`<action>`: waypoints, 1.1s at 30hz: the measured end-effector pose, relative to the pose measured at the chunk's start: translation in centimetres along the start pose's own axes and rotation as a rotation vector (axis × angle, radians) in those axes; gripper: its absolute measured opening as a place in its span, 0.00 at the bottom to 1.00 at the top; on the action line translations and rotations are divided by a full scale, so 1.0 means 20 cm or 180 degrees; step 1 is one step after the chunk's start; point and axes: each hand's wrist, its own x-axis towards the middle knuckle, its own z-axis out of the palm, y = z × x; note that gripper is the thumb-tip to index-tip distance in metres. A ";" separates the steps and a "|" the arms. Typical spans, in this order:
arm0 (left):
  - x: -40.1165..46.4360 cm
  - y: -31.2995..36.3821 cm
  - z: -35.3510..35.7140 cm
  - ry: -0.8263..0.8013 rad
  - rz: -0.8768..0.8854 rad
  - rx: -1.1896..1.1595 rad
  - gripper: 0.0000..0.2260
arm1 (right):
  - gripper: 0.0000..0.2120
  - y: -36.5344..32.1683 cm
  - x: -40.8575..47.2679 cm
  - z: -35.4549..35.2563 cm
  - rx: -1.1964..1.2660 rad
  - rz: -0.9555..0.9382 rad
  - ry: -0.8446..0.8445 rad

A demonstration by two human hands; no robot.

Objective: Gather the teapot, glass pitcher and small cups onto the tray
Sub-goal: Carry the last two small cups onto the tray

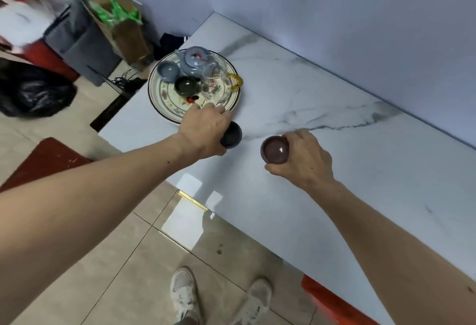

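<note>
While two small cups are held off the round patterned ceramic tray, most of the set is already gathered on it: the grey-blue ceramic teapot at the far side, the clear glass pitcher with the amber handle just to its right, a grey-blue small cup at the left and a dark green small cup in the middle. A small black cup is clamped in the left hand just beside the near rim of the tray, and a brown clay small cup is gripped from the right side by the right hand, well apart from the tray over the white marble table. Little free space is left on the tray, so the pitcher could be knocked by a cup brought in carelessly. A cup set on the raised rim is judged likely to tip. If both hands are brought in together, a collision near the tray is possible.
</note>
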 end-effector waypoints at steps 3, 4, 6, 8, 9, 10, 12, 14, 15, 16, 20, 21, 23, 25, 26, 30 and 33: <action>-0.02 -0.22 0.07 -0.0003 -0.0210 -0.0116 0.25 | 0.30 -0.20 0.12 0.08 -0.0002 -0.0088 -0.0028; -0.02 -0.27 0.08 0.0003 -0.0271 -0.0162 0.26 | 0.30 -0.25 0.15 0.10 0.0013 -0.0099 -0.0028; -0.02 -0.39 0.11 -0.0005 -0.0394 -0.0240 0.26 | 0.30 -0.36 0.23 0.14 0.0042 -0.0150 -0.0033; 0.00 -0.49 0.14 -0.0030 -0.0486 -0.0223 0.27 | 0.30 -0.45 0.32 0.18 0.0050 -0.0203 -0.0043; 0.01 -0.52 0.15 -0.0043 -0.0531 -0.0222 0.27 | 0.30 -0.49 0.36 0.19 0.0055 -0.0236 -0.0058; 0.02 -0.55 0.16 -0.0056 -0.0576 -0.0235 0.27 | 0.31 -0.53 0.40 0.21 0.0058 -0.0276 -0.0072; 0.05 -0.62 0.17 -0.0093 -0.0646 -0.0295 0.27 | 0.32 -0.60 0.47 0.24 0.0051 -0.0290 -0.0086; 0.07 -0.68 0.19 -0.0106 -0.0729 -0.0356 0.26 | 0.32 -0.66 0.53 0.28 0.0054 -0.0321 -0.0107; 0.09 -0.71 0.20 -0.0108 -0.0753 -0.0362 0.26 | 0.32 -0.68 0.56 0.30 0.0058 -0.0327 -0.0108; 0.11 -0.75 0.21 -0.0107 -0.0767 -0.0375 0.26 | 0.32 -0.71 0.59 0.32 0.0053 -0.0306 -0.0100; 0.19 -0.87 0.26 -0.0122 -0.0736 -0.0424 0.26 | 0.32 -0.78 0.68 0.39 0.0043 -0.0150 -0.0072; 0.21 -0.90 0.26 -0.0110 -0.0694 -0.0411 0.26 | 0.32 -0.80 0.70 0.40 0.0039 -0.0111 -0.0044; 0.27 -0.95 0.27 -0.0078 -0.0587 -0.0400 0.27 | 0.33 -0.83 0.72 0.44 0.0042 0.0002 0.0009; 0.30 -0.98 0.29 -0.0072 -0.0472 -0.0381 0.27 | 0.34 -0.84 0.74 0.47 0.0070 0.0090 0.0020; 0.33 -0.99 0.30 -0.0070 -0.0397 -0.0351 0.28 | 0.33 -0.85 0.75 0.49 0.0083 0.0143 0.0042; 0.39 -1.02 0.33 -0.0097 -0.0243 -0.0310 0.28 | 0.32 -0.85 0.77 0.54 0.0096 0.0360 0.0044; 0.41 -1.05 0.36 -0.0131 -0.0182 -0.0275 0.29 | 0.32 -0.85 0.78 0.56 0.0119 0.0504 0.0076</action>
